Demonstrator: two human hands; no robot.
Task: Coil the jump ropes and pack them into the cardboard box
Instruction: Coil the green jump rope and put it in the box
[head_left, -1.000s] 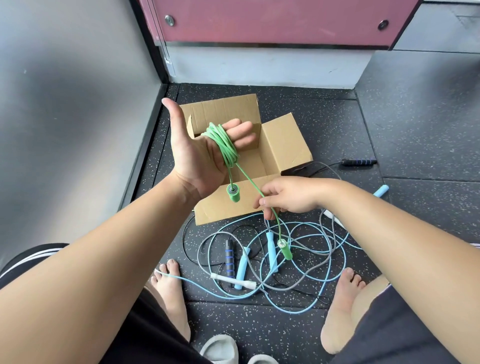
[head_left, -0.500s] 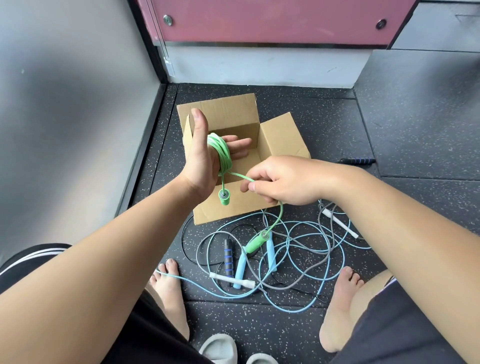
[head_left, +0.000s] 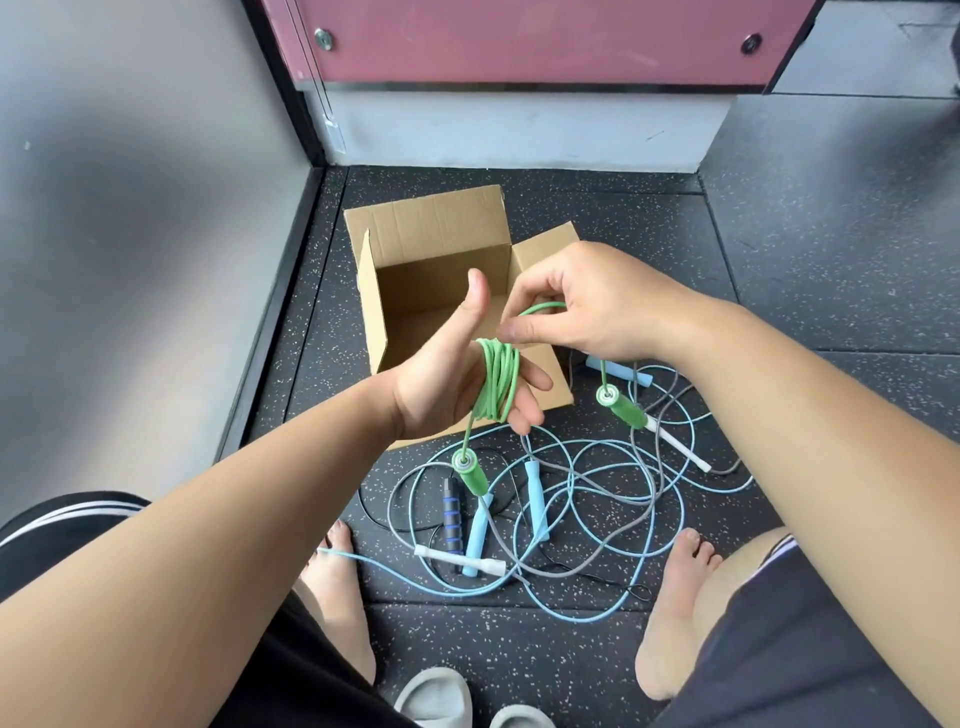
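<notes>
A green jump rope (head_left: 496, 379) is wound in several loops round the fingers of my left hand (head_left: 441, 379), which is held palm up with the thumb raised, over the front of the open cardboard box (head_left: 431, 223). My right hand (head_left: 587, 306) pinches the rope's free end just above the coil. One green handle (head_left: 470, 473) dangles below my left hand. The other green handle (head_left: 621, 408) hangs under my right hand. The box looks empty inside.
Light blue, grey and black ropes lie tangled (head_left: 571, 493) on the dark speckled floor between my bare feet, with a black-and-blue handle (head_left: 451, 519) among them. Grey slippers (head_left: 436, 701) sit at the bottom edge. A grey wall stands close on the left.
My right hand has risen from low on the right to above the coil, carrying the rope over my left fingers. The free handle lifted off the pile and now hangs. My left hand dropped lower.
</notes>
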